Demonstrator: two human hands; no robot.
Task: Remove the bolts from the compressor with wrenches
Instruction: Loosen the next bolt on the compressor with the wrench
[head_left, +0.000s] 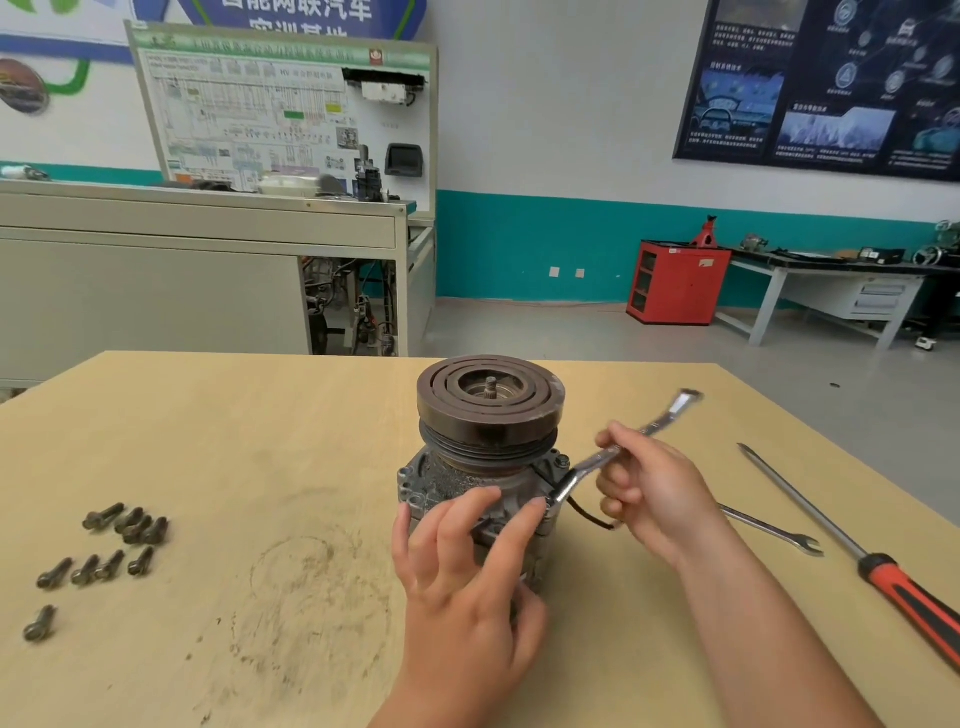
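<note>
The compressor stands upright on the wooden table, its dark grooved pulley on top. My left hand rests on its near side, fingers straight against the grey housing. My right hand grips a silver wrench by the middle of its shaft. The wrench's lower end sits at the right front corner of the housing, beside my left fingertip. A bolt shows on the housing's right flange. Several removed bolts lie at the table's left.
A second wrench lies on the table right of my right hand. Farther right lies a long screwdriver with a red and black handle. A thin black wire trails from the compressor. Grit marks the table at centre front.
</note>
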